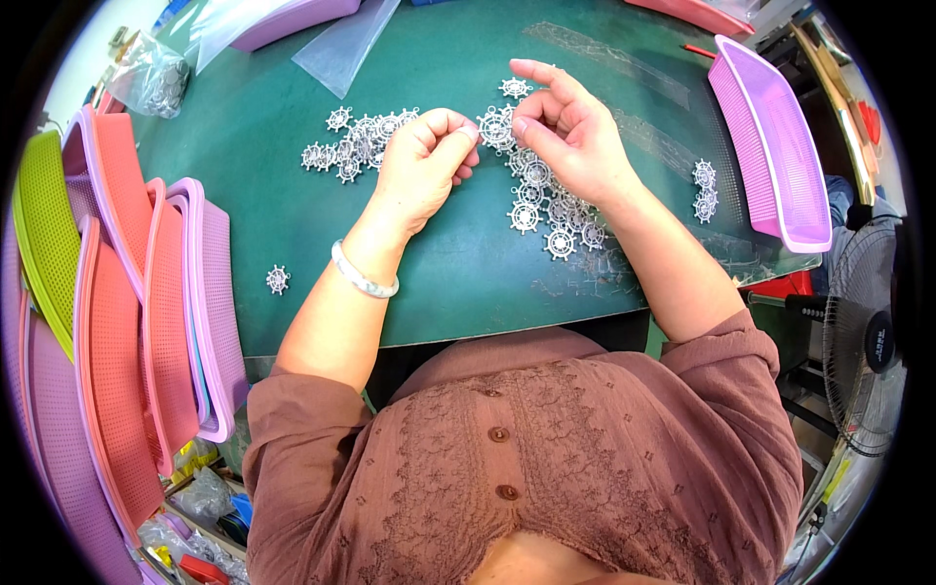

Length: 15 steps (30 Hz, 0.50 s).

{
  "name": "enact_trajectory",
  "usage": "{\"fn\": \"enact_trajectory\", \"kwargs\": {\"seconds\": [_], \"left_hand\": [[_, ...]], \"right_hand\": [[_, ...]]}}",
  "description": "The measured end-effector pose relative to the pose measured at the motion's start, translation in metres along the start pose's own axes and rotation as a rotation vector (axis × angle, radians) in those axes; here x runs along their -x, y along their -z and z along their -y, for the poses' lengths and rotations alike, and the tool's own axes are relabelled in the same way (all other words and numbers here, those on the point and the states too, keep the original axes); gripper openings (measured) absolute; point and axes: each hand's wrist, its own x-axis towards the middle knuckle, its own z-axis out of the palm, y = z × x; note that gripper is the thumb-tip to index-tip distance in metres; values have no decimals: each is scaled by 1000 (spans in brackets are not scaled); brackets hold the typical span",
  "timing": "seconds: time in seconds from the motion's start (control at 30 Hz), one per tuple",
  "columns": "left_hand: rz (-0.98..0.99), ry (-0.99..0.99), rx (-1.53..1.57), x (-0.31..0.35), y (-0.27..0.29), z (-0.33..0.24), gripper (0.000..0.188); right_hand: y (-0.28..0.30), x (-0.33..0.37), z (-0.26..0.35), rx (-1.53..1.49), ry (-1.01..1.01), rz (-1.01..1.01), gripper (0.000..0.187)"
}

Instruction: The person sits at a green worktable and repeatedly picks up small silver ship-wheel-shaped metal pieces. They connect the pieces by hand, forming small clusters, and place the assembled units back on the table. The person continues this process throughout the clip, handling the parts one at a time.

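My left hand, a pale bangle on its wrist, is closed in a pinch at the edge of a silver ship's wheel charm. On the charm's other side is my right hand, its thumb bent in toward curled fingers and its index finger stretched out; what its thumb and fingers grip, if anything, is hidden. Beside my left hand lies a pile of similar charms. Another pile spreads beneath and below my right hand. A single charm lies just beyond the hands.
One loose charm lies at left, and a few more at right near a purple basket. Stacked plastic baskets crowd the left edge. Clear plastic bags lie at the back. A fan stands off the table's right.
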Motion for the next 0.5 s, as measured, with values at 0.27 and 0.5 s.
{"fn": "enact_trajectory", "kwargs": {"seconds": [0.27,0.5], "left_hand": [[-6,-7,6,-1,1,0,12],[0,0,-4,-1,2,1,10]], "right_hand": [[0,0,-1,87,73,-9,47],[0,0,1,161,88,-18,48]]}}
